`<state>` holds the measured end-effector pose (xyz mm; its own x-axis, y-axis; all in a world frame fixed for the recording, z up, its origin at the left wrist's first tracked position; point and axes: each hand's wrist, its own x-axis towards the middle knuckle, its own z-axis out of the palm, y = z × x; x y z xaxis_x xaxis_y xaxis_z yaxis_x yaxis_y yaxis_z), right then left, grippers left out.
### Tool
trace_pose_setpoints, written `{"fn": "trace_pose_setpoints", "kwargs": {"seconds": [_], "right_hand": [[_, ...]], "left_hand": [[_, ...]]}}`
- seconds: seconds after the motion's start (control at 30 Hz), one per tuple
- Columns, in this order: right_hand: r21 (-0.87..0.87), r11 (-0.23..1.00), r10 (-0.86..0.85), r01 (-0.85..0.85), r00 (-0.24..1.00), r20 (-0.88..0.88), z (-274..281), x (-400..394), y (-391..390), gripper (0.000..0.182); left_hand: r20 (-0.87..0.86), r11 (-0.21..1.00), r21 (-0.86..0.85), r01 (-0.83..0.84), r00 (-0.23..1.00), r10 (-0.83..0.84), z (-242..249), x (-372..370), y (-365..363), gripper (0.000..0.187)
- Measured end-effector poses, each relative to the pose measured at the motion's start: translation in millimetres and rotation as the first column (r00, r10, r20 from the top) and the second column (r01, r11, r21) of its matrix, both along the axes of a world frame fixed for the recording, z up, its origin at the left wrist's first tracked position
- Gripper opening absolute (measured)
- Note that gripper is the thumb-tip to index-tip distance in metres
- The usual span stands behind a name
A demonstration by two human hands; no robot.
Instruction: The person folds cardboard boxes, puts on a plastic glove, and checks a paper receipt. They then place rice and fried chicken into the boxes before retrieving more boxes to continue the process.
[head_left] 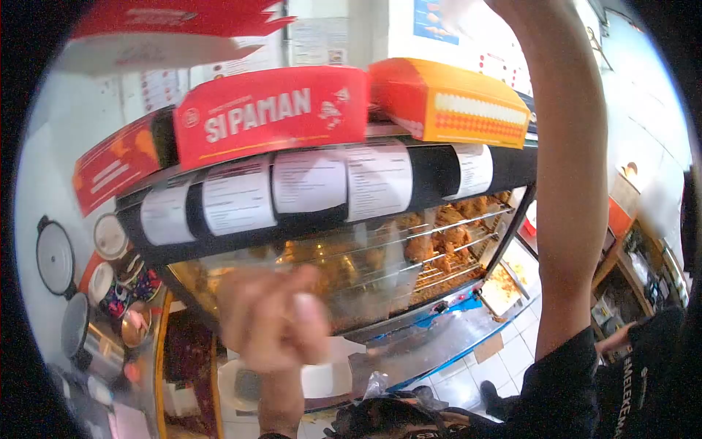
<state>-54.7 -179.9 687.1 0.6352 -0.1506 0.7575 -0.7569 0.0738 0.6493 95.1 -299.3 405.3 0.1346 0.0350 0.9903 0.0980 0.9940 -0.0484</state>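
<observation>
My left hand (274, 318), smeared by motion, has its fingers curled together in front of the glass food warmer (358, 271). Whatever it may hold is hidden. My right arm stretches up past the warmer's right end, and its hand lies beyond the upper edge. Pieces of fried food (446, 238) sit on wire racks behind the glass. Several printed sheets (307, 179) hang along the warmer's black upper edge. On its top stand a red box (274, 113) marked SI PAMAN and a red and yellow box (453, 102).
Pots (55, 256) and bowls are at the left. A tray of food (504, 285) lies right of the warmer. Another person in a black shirt (643, 373) is at the lower right, near shelves. A red object hangs at the upper left (168, 18).
</observation>
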Motion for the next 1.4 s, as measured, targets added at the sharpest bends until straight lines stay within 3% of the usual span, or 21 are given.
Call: {"fn": "trace_pose_setpoints", "kwargs": {"seconds": [0.03,0.07,0.17,0.23,0.27,0.3,0.33,0.4,0.43,0.5,0.57,0.63,0.67,0.8,0.9,1.0,1.03,1.07,1.1,1.27,1.4], "right_hand": [[0.138,0.917,0.321,-0.375,0.897,0.305,-14,8,7,0.041],[0.145,0.910,0.335,-0.389,0.894,0.298,-26,12,10,0.041],[-0.141,0.985,-0.077,0.098,0.987,0.144,-62,9,20,0.028],[-0.364,0.844,-0.378,0.394,0.918,0.119,-83,18,34,0.021],[-0.152,0.986,0.120,-0.064,0.912,0.393,-102,44,28,0.020],[-0.064,0.981,0.193,-0.184,0.881,0.431,-116,49,27,0.021],[0.037,0.982,0.155,-0.184,0.906,0.394,-126,51,26,0.023],[0.146,0.966,0.139,-0.211,0.908,0.395,-145,59,30,0.028],[0.190,0.952,0.145,-0.241,0.898,0.415,-155,61,34,0.030],[0.266,0.916,0.153,-0.301,0.874,0.461,-177,71,46,0.034],[0.333,0.872,0.160,-0.360,0.850,0.501,-197,82,60,0.039],[0.400,0.816,0.156,-0.418,0.824,0.545,-220,94,82,0.044],[0.431,0.783,0.151,-0.450,0.808,0.570,-231,99,93,0.046],[0.525,0.600,0.139,-0.603,0.725,0.674,-277,137,144,0.056],[0.555,0.441,0.096,-0.706,0.651,0.753,-308,168,180,0.063],[0.554,0.306,0.002,-0.774,0.583,0.813,-328,193,216,0.070],[0.546,0.288,-0.047,-0.787,0.558,0.829,-331,196,229,0.073],[0.327,0.500,0.014,-0.802,0.385,0.923,-339,208,242,0.063],[0.326,0.499,0.016,-0.803,0.385,0.923,-351,215,252,0.063],[-0.022,0.414,-0.540,-0.910,-0.265,0.799,-430,225,294,0.022],[-0.065,0.448,-0.686,-0.892,-0.389,0.615,-452,226,322,0.045]], "left_hand": [[-0.076,0.996,0.082,-0.023,0.997,0.029,1,10,-7,0.027],[-0.146,0.961,0.255,0.111,0.986,-0.075,4,17,-10,0.035],[-0.246,0.834,0.379,0.401,0.913,-0.327,21,36,-16,0.055],[-0.259,0.765,0.343,0.546,0.837,-0.482,43,46,-7,0.066],[-0.298,0.530,0.352,0.772,0.629,-0.718,56,53,3,0.074],[-0.340,0.236,0.350,0.906,0.358,-0.869,64,56,10,0.083],[-0.343,0.247,0.353,0.902,0.371,-0.863,66,56,5,0.083],[-0.139,0.050,0.313,0.949,0.098,-0.985,63,52,-13,0.080],[-0.151,0.069,0.263,0.962,0.112,-0.982,60,48,-7,0.068],[-0.421,0.314,0.414,0.854,0.486,-0.766,39,49,13,0.070],[-0.707,0.151,0.250,0.956,0.287,-0.647,21,55,47,0.072],[-0.360,-0.325,0.084,0.942,-0.275,-0.891,-30,102,46,0.078],[-0.398,-0.296,0.064,0.953,-0.247,-0.884,-49,120,62,0.079],[-0.661,0.101,0.324,0.940,0.302,-0.687,-100,178,136,0.081],[-0.577,0.197,0.636,0.746,0.630,-0.521,-131,208,183,0.083],[-0.372,0.172,0.841,0.514,0.778,-0.505,-150,223,222,0.085],[-0.299,0.160,0.881,0.445,0.786,-0.541,-154,225,231,0.085],[-0.232,0.146,0.910,0.388,0.769,-0.595,-158,225,238,0.086],[-0.161,0.133,0.936,0.327,0.730,-0.665,-161,226,242,0.087],[0.110,0.077,0.991,-0.107,0.350,-0.930,-147,203,260,0.096],[0.310,0.291,0.948,-0.126,0.181,-0.933,-173,188,260,0.092]]}}
